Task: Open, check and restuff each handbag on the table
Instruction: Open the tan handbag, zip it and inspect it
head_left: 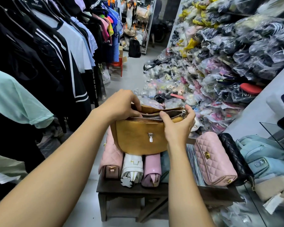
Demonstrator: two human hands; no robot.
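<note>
Checking step now, holding the brown handbag (138, 136) open at its zip with left hand (121, 104) and right hand (177, 126) fingers (164, 116) pinching the rim, just above the other bags (132, 166) on the tabletop (115, 185); next, look inside and push stuffing back.

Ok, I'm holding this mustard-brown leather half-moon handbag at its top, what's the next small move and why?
Probably pull the two edges further apart and look inside. The silver zip of the mustard-brown leather half-moon handbag is already undone, and your left hand and right hand each pinch an edge, yet the gap is narrow and the stuffing cannot be seen.
</note>
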